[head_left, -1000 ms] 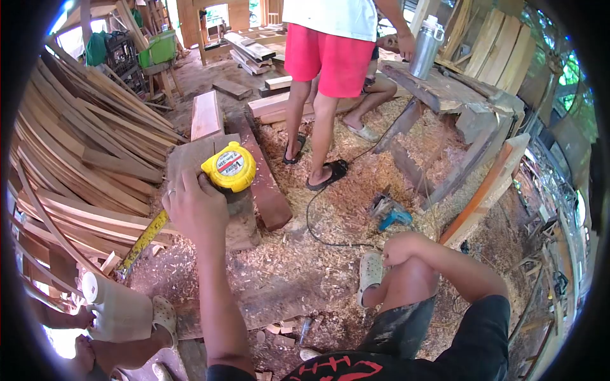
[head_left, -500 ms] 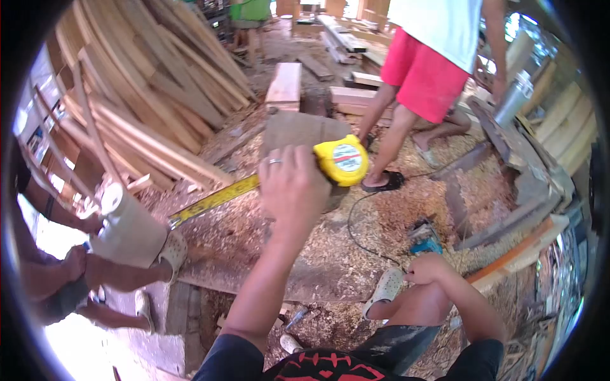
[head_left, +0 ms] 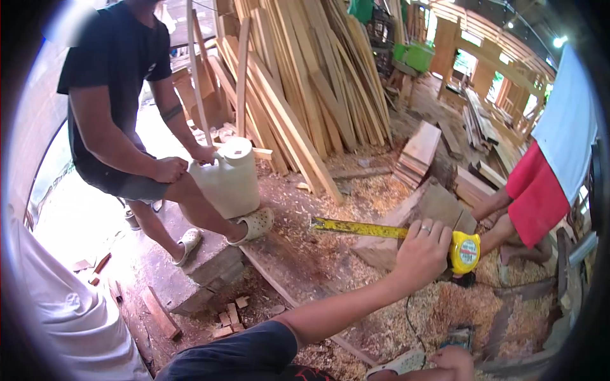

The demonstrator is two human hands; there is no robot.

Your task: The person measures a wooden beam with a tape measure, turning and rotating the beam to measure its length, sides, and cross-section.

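My left hand [head_left: 424, 253] is closed round the extended yellow blade of a tape measure [head_left: 465, 253], whose yellow case sits just right of the fingers. The marked blade [head_left: 362, 228] sticks out leftward over the shavings, its free end in the air. A ring shows on one finger. At the bottom right, my right hand [head_left: 450, 359] lies near my knee with its fingers curled; whether anything is in it is hidden. Below the tape, a wooden block [head_left: 416, 216] rests on the shavings-covered ground.
A person in dark clothes [head_left: 117, 95] at the left holds a white jug [head_left: 232, 181]. Long boards [head_left: 305, 82] lean behind. Another person in red shorts [head_left: 539, 193] bends at the right. A power tool [head_left: 460, 336] lies near my right hand.
The view has swung left, bringing the person with the jug fully into sight. The tape blade, earlier slanting down to the left, now lies nearly level, still in my left hand.
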